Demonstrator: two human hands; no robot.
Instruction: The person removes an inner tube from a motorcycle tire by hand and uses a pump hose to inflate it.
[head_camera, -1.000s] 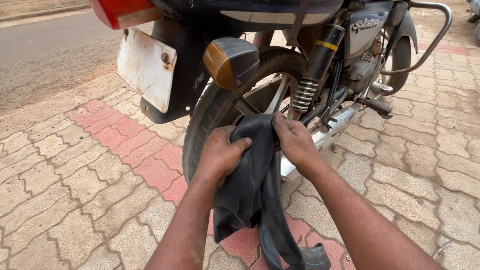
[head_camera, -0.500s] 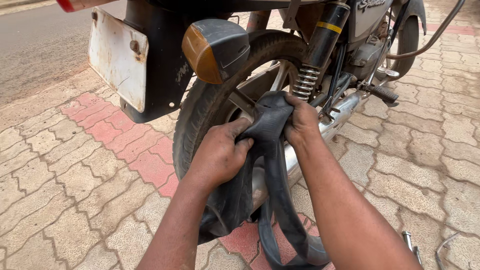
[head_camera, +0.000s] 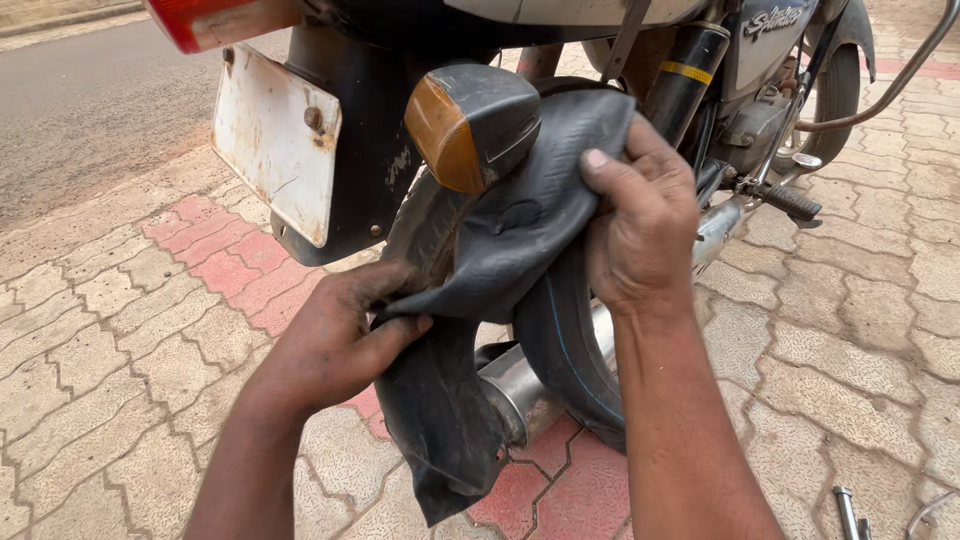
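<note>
Inner tube (head_camera: 500, 240) between both hands

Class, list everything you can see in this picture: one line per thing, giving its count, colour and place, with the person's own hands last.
motorcycle: one, black and silver, top of the view, seen from the rear
inner tube: one, black, limp, draped over the rear wheel, tail hanging towards the ground
rear tyre: one, black, centre, behind the tube
turn indicator: one, amber lens, black housing, above the tube
number plate: one, white, worn, upper left
exhaust pipe: one, silver, low beside the wheel
paving: grey and red interlocking blocks, underfoot
left hand: one, pinching the tube's lower fold
right hand: one, gripping the tube's upper part
</note>
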